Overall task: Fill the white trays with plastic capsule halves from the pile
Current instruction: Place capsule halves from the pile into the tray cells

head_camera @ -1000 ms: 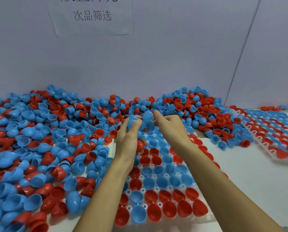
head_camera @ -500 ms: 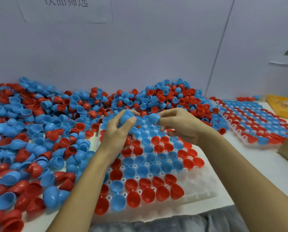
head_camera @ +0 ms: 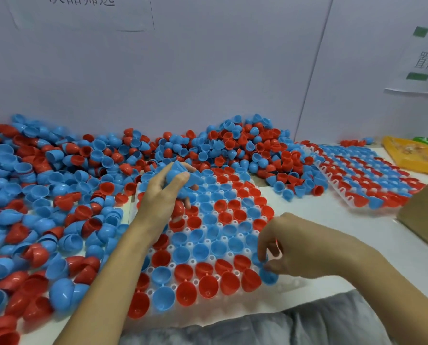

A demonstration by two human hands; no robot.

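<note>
A pale wall rises behind the table, with a paper sign of printed characters taped at top left and another notice with green marks at right. A yellow tray sits far right, a brown cardboard box nearer, grey cloth below.

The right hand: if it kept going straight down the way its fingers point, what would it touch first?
Probably the white tray: the right hand pinches a blue capsule half just over its near-right edge, though depth is unclear.
</note>
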